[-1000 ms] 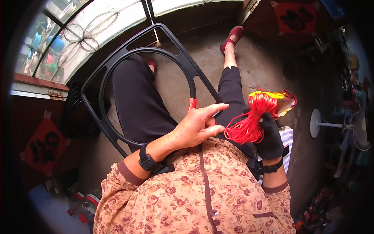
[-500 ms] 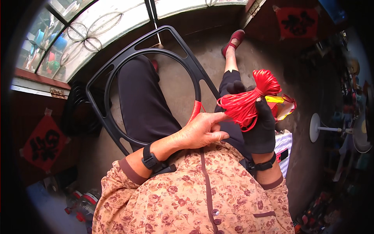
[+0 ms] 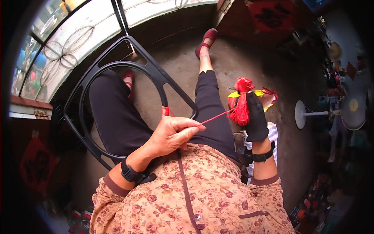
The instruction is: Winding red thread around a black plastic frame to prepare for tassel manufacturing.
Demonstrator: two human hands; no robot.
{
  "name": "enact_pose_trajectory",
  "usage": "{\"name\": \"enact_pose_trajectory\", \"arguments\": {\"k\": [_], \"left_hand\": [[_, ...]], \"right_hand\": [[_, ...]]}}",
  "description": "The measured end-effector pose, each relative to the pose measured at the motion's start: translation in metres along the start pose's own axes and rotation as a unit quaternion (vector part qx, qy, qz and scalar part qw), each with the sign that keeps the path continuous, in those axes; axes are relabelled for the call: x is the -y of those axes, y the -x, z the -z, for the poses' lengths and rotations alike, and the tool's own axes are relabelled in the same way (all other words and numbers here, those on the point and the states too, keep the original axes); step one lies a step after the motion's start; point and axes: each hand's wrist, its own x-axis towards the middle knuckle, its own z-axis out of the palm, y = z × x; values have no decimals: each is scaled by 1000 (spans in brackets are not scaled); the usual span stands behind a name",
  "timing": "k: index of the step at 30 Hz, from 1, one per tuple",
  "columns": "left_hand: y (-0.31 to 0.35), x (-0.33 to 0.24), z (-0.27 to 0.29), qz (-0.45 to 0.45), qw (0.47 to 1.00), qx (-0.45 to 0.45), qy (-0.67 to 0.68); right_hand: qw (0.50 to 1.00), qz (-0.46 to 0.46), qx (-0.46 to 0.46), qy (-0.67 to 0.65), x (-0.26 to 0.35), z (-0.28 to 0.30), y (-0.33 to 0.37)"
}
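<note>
My left hand, bare, pinches a strand of red cord between thumb and fingers. The strand runs taut to the right, up to a red cord bundle tied round its upper part. That bundle is gripped by my right hand, in a black glove. A black plastic frame with a large round opening rests over my left thigh. On the ring's near right side sits a tight red cord wrapping, just above my left hand. Cord trails from the wrapping behind my left fingers.
A yellow and red package lies beyond my right hand. A white cloth or bag is beside my right forearm. Farther right stands a white fan on its side. A window with metal scrollwork fills the far left.
My left hand has drawn away from the bundle, pulling a strand taut. The bundle has turned more upright in my right hand. The whole view has shifted, so things sit farther left.
</note>
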Motion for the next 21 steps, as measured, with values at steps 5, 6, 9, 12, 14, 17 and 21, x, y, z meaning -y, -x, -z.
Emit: {"name": "enact_pose_trajectory", "arguments": {"k": [5, 6, 9, 12, 14, 17, 21], "left_hand": [[1, -4, 2, 11, 999, -48, -4], [1, -1, 3, 5, 998, -52, 26], [-1, -4, 1, 12, 996, -81, 36], [-1, -2, 3, 7, 994, -93, 51], [-1, -4, 3, 3, 992, -110, 58], [-3, -3, 4, -3, 988, -136, 67], [-5, 6, 1, 17, 990, -131, 52]], "right_hand": [[949, -203, 26, -239, 14, 11, 18], [969, -203, 70, -122, 32, 6, 20], [967, -217, 129, -11, 53, 5, 24], [968, -162, 163, 100, 55, 12, 30], [939, -77, 246, 227, 63, 13, 30], [890, -94, 366, 256, 98, 14, 34], [793, 32, 607, 20, 119, 15, 26]]}}
